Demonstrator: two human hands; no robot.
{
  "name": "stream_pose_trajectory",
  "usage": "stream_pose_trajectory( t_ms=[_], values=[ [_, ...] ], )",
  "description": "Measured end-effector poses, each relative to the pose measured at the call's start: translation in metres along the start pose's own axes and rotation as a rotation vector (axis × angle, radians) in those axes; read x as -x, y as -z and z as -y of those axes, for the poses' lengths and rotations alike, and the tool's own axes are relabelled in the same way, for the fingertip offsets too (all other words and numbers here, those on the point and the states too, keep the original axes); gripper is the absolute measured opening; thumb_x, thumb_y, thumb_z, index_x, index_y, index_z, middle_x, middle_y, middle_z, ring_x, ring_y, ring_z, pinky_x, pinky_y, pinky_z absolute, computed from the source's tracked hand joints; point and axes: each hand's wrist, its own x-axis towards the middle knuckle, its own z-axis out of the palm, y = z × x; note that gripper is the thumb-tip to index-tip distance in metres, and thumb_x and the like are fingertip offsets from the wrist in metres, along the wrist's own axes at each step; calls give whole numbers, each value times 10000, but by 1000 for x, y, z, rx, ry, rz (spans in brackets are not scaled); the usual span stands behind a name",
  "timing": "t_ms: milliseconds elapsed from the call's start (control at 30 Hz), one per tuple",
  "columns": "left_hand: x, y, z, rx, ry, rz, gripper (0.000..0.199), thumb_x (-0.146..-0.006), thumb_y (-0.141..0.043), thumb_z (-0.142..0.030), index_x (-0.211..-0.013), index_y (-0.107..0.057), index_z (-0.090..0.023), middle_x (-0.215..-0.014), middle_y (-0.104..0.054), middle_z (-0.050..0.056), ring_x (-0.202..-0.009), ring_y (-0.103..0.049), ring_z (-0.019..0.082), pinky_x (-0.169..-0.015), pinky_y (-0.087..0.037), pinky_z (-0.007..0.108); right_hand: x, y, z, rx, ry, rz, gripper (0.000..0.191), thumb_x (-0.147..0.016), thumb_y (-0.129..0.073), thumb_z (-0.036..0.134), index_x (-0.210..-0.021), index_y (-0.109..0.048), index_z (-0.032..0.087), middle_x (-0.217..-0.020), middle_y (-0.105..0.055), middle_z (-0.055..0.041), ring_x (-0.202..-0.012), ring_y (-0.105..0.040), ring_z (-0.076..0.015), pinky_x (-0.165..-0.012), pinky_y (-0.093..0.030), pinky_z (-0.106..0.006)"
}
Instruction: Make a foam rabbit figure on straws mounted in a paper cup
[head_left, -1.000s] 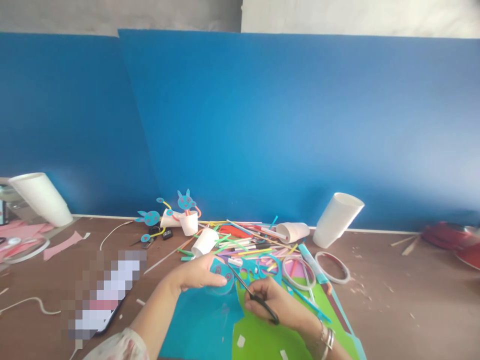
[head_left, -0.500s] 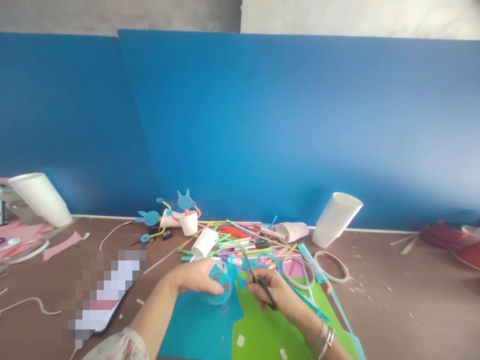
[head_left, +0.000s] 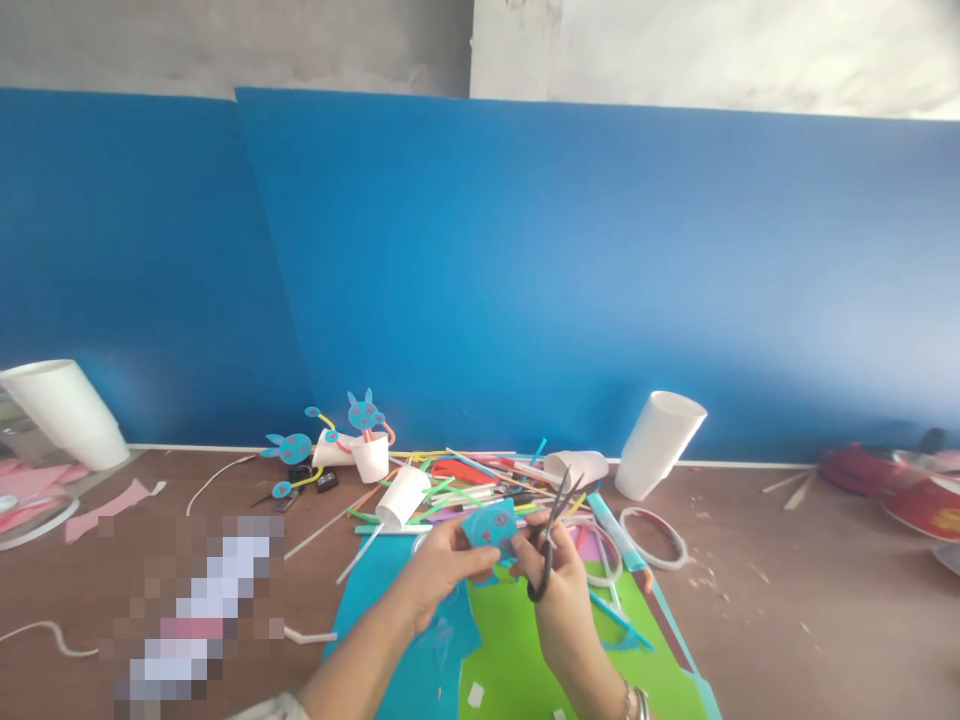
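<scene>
The small blue paper piece (head_left: 487, 522) is just below the middle of the frame. It has a round face drawn on it in pinkish red. It is held up between the two hands, above the sheets. The left hand (head_left: 444, 565) pinches it at its left and bottom edge. The right hand (head_left: 556, 590) has the black scissors (head_left: 545, 565) hooked in it, and its fingertips seem to touch the paper's right side too. The blades point up, away from the paper, with their tips apart.

I think the step is getting the paper set for cutting. The next cut would need the blades tipped down to the paper's edge, with the left hand holding tight.

Under the hands, at the bottom of the frame, are a big blue sheet (head_left: 367, 640) and a green sheet (head_left: 517, 655). Just past them is a messy heap of straws (head_left: 457, 490). To the left of the heap, a white cup (head_left: 370, 461) holds a blue bunny head (head_left: 365, 414). All this is on the brown table (head_left: 795, 640).
</scene>
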Motion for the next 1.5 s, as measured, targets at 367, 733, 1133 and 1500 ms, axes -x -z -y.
stream_pose_trajectory(
  t_ms=[367,733,1133,1500],
  values=[
    [1,-12,6,362,-232,-268,144,-713,-674,-241,-822,-612,-169,-755,-651,-4,-746,-600,158,-708,-442,259,4,-6,-11,186,-79,420,455,-675,-701,579,-830,-543,181,-599,-474,48,-532,-445,-102,-443,-363,-203],
    [5,-13,-1,400,-213,-168,141,-707,-684,-184,-823,-610,-154,-743,-634,-7,-709,-580,131,-691,-460,246,6,-3,-11,184,-113,484,457,-728,-640,609,-809,-525,175,-492,-471,66,-404,-367,-65,-367,-265,-180],
    [5,-14,0,439,-200,-171,171,-666,-726,-200,-795,-629,-142,-760,-660,24,-733,-608,158,-743,-485,281,7,-4,-11,159,-77,470,410,-743,-663,554,-726,-511,174,-460,-479,62,-393,-390,-65,-387,-287,-179],
    [2,-9,7,437,-209,-150,152,-694,-708,-195,-806,-617,-150,-759,-656,13,-742,-608,155,-728,-472,275,7,-5,-10,151,-60,454,416,-752,-649,561,-688,-479,187,-439,-399,87,-383,-340,-59,-386,-265,-183]
  ],
)
